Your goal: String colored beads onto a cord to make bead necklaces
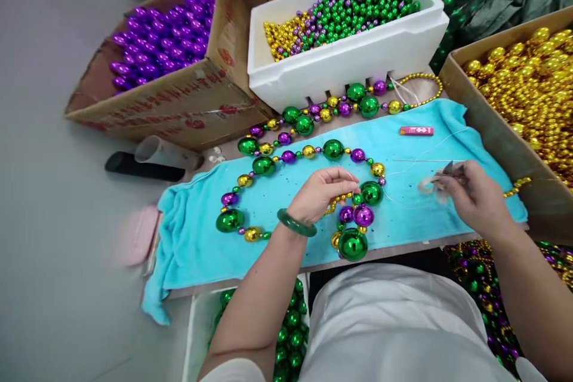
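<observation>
My left hand (326, 192) is closed, pinching the joined part of a bead necklace (308, 151) by its fingertips. Large green, purple and gold beads loop across the turquoise towel (286, 262), and a cluster with a big green bead (353, 244) hangs below my fingers. At the right, my right hand (477, 200) is closed around a small scissors-like tool (432, 184) with a dark tip and a pale loop, partly blurred. Thin white thread (414, 165) trails over the towel between my hands. A pink lighter (416, 131) lies beyond it.
Behind the towel stands a white foam box (349, 62) of small beads, with strung beads (304, 125) before it. Cardboard boxes hold purple beads (165, 42) at left and gold beads (532, 101) at right. A dark cylinder (143, 166) and a pink case (139, 236) sit left.
</observation>
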Demonstrator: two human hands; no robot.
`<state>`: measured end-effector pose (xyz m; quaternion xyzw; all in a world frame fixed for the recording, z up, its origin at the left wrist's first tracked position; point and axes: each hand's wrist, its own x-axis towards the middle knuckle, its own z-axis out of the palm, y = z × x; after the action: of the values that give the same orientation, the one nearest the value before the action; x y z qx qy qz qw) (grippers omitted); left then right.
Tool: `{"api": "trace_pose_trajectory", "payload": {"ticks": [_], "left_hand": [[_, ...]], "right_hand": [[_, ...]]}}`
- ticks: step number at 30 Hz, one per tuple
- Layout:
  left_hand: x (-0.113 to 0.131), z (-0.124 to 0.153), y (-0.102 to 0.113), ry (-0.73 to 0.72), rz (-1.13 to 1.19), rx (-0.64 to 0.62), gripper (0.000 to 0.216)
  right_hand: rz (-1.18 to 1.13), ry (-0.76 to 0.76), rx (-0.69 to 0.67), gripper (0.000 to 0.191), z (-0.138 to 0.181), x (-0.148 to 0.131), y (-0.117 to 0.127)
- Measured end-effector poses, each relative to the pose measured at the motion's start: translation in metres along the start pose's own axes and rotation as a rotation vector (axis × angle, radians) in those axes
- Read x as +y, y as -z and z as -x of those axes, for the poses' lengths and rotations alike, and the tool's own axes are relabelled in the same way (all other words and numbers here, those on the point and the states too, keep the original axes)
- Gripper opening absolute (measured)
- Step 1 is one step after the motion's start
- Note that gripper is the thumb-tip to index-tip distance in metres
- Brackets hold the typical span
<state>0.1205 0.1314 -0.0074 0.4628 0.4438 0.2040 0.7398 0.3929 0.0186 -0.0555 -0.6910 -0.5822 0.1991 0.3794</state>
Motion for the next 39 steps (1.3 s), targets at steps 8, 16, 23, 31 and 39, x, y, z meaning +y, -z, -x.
{"api": "trace_pose_trajectory", "payload": {"ticks": [8,16,23,31,39], "left_hand": [[-0.005,0.002,-0.01,-0.073,0.017,-0.019,0.018],[-0.011,0.008,-0.017,-0.168,0.021,0.023,0.017],[-0.015,0.009,-0.029,-0.151,-0.058,0.023,0.039],[-0.009,0.012,-0.033,-0.178,-0.284,0.09,0.053],[-0.012,0.008,-0.029,-0.089,-0.3,0.045,0.046]], "right_hand": [[-0.579,-0.001,-0.465,0.013,0.005,-0.05,-0.034],[-0.817,-0.165,-0.558,0.031,0.01,-0.054,-0.052],[-0.988,-0.479,-0.365,0.038,0.002,-0.073,-0.071],[-1.048,-0.63,-0.319,0.036,-0.008,-0.085,-0.079],[-1.074,-0.599,-0.308,0.025,-0.014,-0.08,-0.082]]}}
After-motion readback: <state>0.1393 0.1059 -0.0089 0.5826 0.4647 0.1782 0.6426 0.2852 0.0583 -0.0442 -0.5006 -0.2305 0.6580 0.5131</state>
